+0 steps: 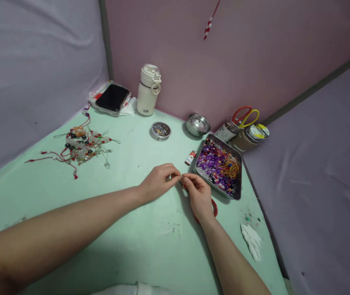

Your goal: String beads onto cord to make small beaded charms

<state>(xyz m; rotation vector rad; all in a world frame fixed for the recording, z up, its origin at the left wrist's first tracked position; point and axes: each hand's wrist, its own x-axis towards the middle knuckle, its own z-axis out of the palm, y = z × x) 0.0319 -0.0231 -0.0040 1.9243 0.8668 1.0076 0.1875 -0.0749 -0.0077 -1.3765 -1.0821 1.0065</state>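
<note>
My left hand and my right hand meet fingertip to fingertip over the middle of the pale green table. Both are pinched closed on something too small to make out; a bit of red shows just below the fingertips. A red-handled tool lies partly hidden under my right wrist. Close to the right hand stands a metal tray of purple, clear and dark beads with orange threads. A small red and white packet lies left of the tray.
Strung bead pieces are heaped at left. Along the back are a phone, white bottle, round tin, metal bowl, scissors in a container and a lidded jar. Crumpled tissue lies right.
</note>
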